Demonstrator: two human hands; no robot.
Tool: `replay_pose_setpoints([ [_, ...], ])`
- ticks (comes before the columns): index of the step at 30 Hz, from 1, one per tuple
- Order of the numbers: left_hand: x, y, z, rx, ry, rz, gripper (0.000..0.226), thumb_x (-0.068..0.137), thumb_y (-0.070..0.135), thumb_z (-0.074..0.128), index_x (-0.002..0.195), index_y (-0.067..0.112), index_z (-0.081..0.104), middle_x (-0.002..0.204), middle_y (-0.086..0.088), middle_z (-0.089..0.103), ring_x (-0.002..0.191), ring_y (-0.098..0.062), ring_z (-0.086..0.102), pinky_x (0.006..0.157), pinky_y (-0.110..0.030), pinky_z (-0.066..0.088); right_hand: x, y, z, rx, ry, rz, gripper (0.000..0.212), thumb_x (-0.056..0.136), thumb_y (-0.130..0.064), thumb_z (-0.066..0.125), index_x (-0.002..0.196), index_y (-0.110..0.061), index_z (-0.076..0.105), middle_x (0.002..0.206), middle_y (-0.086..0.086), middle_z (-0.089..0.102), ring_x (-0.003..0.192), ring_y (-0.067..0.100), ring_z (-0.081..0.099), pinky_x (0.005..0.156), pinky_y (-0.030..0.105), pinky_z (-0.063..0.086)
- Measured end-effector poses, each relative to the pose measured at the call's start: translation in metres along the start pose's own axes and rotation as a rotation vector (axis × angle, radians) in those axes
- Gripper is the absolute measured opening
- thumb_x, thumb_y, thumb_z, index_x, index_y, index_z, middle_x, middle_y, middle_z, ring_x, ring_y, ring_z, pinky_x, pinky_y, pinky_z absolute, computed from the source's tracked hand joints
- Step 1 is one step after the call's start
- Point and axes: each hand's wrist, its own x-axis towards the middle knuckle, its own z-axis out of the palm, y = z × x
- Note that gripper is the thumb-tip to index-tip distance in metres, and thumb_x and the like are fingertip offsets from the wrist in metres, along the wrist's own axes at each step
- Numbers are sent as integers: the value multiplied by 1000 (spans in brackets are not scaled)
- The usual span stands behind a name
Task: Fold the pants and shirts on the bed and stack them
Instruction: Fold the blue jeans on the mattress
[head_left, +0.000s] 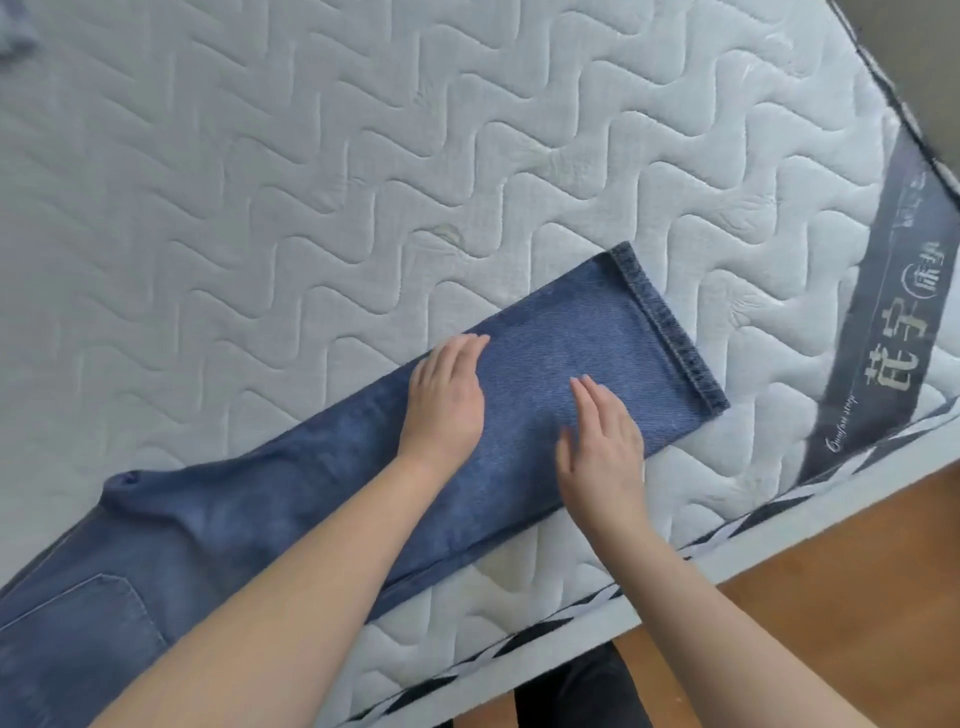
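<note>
A pair of blue jeans (566, 343) lies flat on the quilted white mattress (311, 182), legs laid one over the other and running from the lower left up to the hem at the right. My left hand (447, 400) rests palm down on the leg, fingers together and flat. Beside it, nearer the bed's edge, my right hand (602, 447) also lies flat on the denim. Neither hand grips the cloth. The waist end with a back pocket (78, 623) runs out of view at the lower left.
A bit of another grey-blue garment (15, 36) shows at the top left corner. A grey printed band (878, 353) crosses the mattress corner at the right. The bed's edge runs diagonally past wooden floor (831, 597), and dark trousers (582, 691) show below.
</note>
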Motion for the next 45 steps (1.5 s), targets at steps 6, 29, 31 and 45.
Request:
replay_pose_setpoints([
  [6,-147,-101,-7,191,130,-194,49,92,8,53,140,5,50,147,-13,48,136,-31,46,105,-48,43,-46,-65,62,-108,-233,-309,57,92,-14,58,147,-9,43,153,7,41,142,27,38,114,45,33],
  [29,-357,-247,-23,334,17,-233,65,84,29,77,142,12,53,151,-11,45,136,-27,48,109,-48,42,-158,-110,142,-608,-490,-948,70,92,-34,62,152,-13,34,158,4,32,146,25,31,117,46,24],
  [31,-371,-260,-25,346,25,-249,67,89,24,69,149,13,42,158,-10,35,142,-26,39,114,-47,36,-166,-115,147,-590,-470,-1018,65,89,-21,63,149,-13,40,156,5,37,143,25,36,116,46,30],
  [45,-394,-293,-57,420,-98,-322,61,94,8,19,154,10,31,160,-7,31,146,-26,33,116,-49,31,-175,-148,139,-659,-496,-998,60,89,1,42,149,-4,38,152,13,42,143,31,35,118,44,24],
])
